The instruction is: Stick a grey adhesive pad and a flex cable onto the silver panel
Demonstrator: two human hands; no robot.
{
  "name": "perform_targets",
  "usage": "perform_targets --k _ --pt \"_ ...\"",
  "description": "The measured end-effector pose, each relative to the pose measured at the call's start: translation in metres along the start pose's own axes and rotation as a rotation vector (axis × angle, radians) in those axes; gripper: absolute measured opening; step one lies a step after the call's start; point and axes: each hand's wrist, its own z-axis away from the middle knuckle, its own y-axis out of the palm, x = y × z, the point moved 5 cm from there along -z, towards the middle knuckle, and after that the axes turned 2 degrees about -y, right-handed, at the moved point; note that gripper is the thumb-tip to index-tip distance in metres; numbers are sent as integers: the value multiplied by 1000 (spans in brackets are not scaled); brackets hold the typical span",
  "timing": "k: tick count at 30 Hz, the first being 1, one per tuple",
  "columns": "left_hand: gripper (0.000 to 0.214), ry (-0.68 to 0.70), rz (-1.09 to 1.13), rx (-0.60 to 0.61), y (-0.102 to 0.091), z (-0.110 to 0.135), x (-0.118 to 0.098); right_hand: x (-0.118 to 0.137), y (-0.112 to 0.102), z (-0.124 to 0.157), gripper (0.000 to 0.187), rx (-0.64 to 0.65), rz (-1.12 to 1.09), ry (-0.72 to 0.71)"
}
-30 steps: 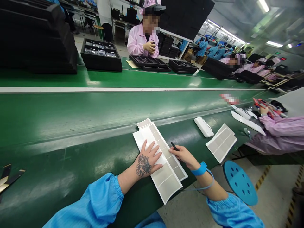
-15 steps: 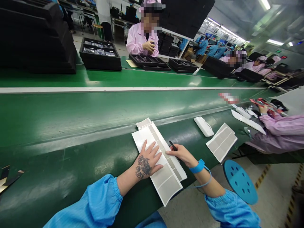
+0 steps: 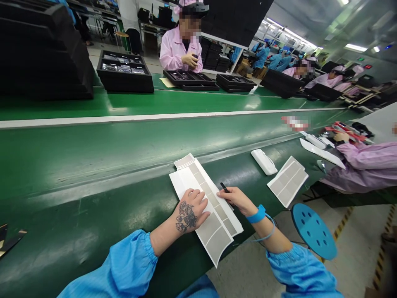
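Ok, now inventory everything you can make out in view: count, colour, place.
Paper sheets: several, white and grey, overlapping, front middle
Spare sheets: at least two, white and grey, right side
Case: one, white, beside the spare sheets
Strip: one, white, farther right
Table: one, green, across the view
Trays: many, black, far side, some stacked
Co-workers: several, pink, blue or white clothes, beyond and right
Stool: one, blue, floor at right
Slim tool: one, black, in the right hand
Wristband: one, blue, right wrist
Sleeves: two, blue, forearms
Hands: two, bare; left hand tattooed, on the paper sheets
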Motion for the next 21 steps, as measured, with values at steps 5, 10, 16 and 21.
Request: perform_targets --k 5,10,16,21 --pt "29 -95 -86 -41 -12 -11 22 -1 0 2 39 -62 -14 -70" --pt "40 -268 -200 -122 -23 -28 69 -3 0 4 41 -75 -14 -95" --pt "55 -129 -165 11 -9 -45 70 -2 0 3 43 -65 -17 -106" --pt "63 -33 -125 17 -1 -41 50 -3 0 2 43 -66 -34 -97"
